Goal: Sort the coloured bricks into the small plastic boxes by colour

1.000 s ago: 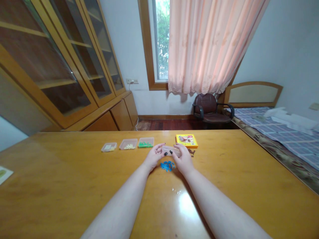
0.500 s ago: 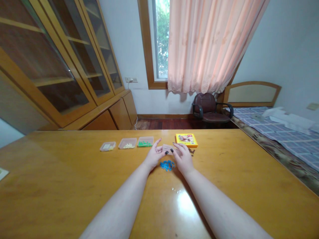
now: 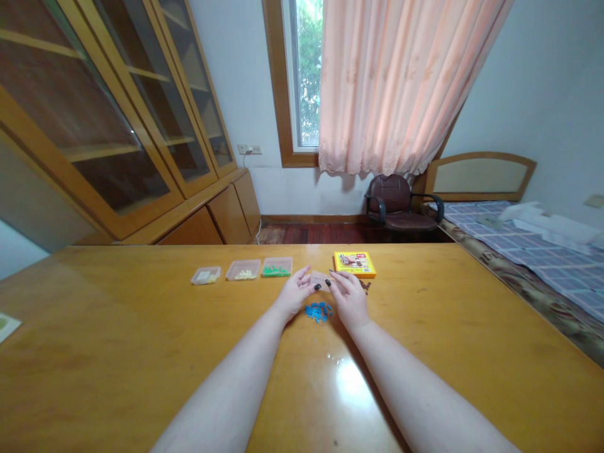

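Compared with half a second ago, the left hand (image 3: 293, 296) has its forefinger leaning in near the end of the small clear box (image 3: 321, 280), where it had stood up and away from it; the right hand (image 3: 350, 302) looks much the same. Less of the box shows between the hands than a second ago. The blue pieces (image 3: 318, 311) lie in the same loose heap on the table (image 3: 217, 365), just in front of the box. That box is see-through, pale and shallow, held between the two hands near the middle of the table; whether it touches the wood I cannot tell. The left thumb and fingers are partly bent, gripping its left end, while the right thumb and fingers are closed more snugly around its right side, covering much of it. Brown pieces (image 3: 365, 287) lie just beyond the right hand, near a yellow box (image 3: 355, 265).
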Action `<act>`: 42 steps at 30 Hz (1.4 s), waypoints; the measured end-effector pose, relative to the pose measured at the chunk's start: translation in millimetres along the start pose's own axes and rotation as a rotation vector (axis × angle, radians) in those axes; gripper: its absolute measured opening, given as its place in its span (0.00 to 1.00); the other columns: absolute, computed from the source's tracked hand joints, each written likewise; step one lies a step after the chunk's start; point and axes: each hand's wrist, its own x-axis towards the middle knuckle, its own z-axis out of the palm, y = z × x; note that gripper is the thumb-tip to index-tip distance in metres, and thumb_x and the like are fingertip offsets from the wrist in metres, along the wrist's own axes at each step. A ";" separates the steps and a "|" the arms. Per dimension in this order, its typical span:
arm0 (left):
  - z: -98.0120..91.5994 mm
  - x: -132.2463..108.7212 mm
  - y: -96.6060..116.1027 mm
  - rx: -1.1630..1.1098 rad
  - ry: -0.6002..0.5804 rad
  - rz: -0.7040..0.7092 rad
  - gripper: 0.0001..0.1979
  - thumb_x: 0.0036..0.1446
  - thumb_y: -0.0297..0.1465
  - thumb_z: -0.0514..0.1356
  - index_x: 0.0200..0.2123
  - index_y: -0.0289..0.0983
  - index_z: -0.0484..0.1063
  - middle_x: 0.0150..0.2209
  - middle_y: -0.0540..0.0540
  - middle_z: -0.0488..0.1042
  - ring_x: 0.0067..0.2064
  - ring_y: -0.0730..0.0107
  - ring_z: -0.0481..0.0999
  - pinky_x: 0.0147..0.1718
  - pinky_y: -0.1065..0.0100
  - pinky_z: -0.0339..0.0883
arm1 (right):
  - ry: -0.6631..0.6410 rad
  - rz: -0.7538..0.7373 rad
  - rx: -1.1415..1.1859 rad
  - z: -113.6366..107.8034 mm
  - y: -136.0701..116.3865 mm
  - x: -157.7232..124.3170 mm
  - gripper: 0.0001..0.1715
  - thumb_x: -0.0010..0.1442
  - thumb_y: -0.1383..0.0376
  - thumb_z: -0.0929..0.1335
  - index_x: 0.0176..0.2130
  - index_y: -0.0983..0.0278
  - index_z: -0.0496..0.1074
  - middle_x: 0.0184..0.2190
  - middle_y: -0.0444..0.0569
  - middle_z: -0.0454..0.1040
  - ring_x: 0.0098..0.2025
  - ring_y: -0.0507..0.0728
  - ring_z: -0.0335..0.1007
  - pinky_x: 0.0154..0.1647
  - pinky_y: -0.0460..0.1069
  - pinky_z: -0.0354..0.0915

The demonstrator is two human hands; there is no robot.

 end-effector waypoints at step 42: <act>2.5 -2.2 4.7 -0.027 -0.011 0.183 0.42 0.43 0.38 0.66 0.58 0.35 0.49 0.44 0.39 0.73 0.47 0.60 0.71 0.49 0.61 0.60 | -0.133 -0.203 -0.110 -9.4 7.1 5.7 0.29 0.54 0.58 0.65 0.54 0.64 0.59 0.53 0.57 0.62 0.56 0.62 0.57 0.55 0.60 0.56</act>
